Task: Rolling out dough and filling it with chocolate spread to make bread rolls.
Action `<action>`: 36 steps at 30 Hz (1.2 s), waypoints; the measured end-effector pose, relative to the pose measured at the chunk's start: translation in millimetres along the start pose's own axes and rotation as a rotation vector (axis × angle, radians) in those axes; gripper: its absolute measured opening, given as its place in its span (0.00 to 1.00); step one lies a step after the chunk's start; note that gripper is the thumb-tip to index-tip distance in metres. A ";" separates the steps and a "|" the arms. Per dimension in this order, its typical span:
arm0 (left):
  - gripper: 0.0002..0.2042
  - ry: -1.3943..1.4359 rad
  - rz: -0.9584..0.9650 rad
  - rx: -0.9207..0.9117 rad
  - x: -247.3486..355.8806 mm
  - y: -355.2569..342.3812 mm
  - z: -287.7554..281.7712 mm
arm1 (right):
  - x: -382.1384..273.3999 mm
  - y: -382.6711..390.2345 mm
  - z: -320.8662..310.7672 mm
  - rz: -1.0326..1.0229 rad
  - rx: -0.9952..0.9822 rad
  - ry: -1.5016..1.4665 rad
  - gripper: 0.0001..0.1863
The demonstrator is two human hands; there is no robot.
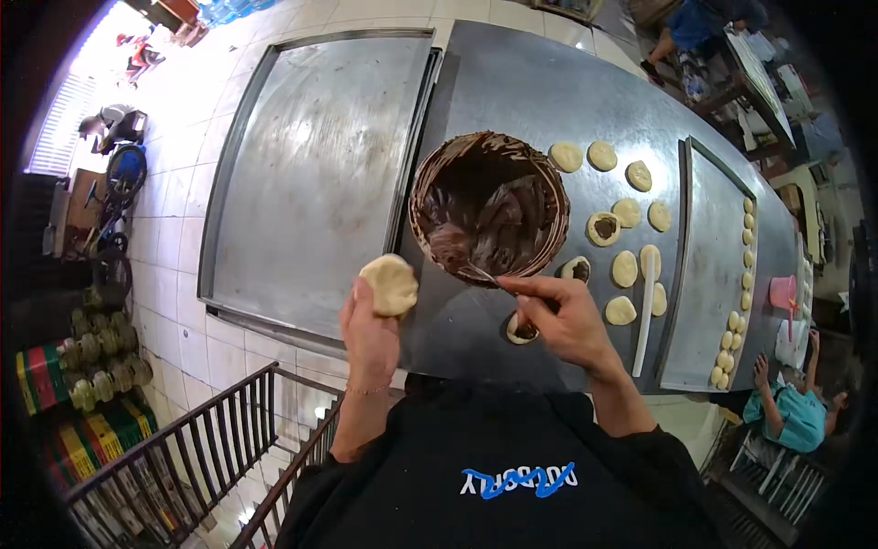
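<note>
My left hand (368,334) holds up a pale, flattened round of dough (390,289) over the edge of the metal table (540,82). My right hand (560,320) grips a metal utensil (487,273), whose end dips into chocolate filling at the lower left of a large, smeared bowl (498,206). Dough rounds (625,269) lie to the right of the bowl, some with dark filling (603,229) on them. One filled piece (519,329) is partly hidden behind my right hand.
A large baking tray (311,165) is on the left, a tray with small dough pieces (695,265) and a white rod (645,325) on the right. A co-worker (791,412) is beside a pink container (783,291). A railing (210,430) runs at lower left; bicycles (123,174) stand beyond.
</note>
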State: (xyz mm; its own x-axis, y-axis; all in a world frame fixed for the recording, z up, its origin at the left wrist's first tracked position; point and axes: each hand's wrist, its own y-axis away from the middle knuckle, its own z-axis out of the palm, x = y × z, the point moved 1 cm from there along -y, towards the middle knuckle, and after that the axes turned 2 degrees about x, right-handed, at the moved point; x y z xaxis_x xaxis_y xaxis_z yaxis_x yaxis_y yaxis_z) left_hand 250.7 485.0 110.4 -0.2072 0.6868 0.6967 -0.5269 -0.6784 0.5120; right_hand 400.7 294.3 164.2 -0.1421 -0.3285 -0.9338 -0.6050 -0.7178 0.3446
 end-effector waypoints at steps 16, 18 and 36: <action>0.33 -0.078 -0.304 -0.579 -91.3 63.3 157.2 | 47.0 112.7 -144.7 -0.612 0.827 0.628 0.18; 0.31 -0.217 -0.463 -0.579 -139.3 53.7 182.0 | 56.0 119.5 -159.1 -0.606 0.847 0.359 0.17; 0.10 -0.927 0.264 -0.487 -254.3 -100.9 326.6 | 192.8 222.3 -273.5 -0.011 1.335 -0.045 0.16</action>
State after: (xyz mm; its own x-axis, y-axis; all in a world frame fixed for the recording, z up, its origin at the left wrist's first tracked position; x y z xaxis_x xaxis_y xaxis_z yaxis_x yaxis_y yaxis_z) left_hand 625.8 293.5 45.6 0.2346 -0.0696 0.9696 -0.8705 -0.4589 0.1777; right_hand 453.0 -96.6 87.2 -0.1418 -0.2877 -0.9471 -0.9005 0.4349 0.0027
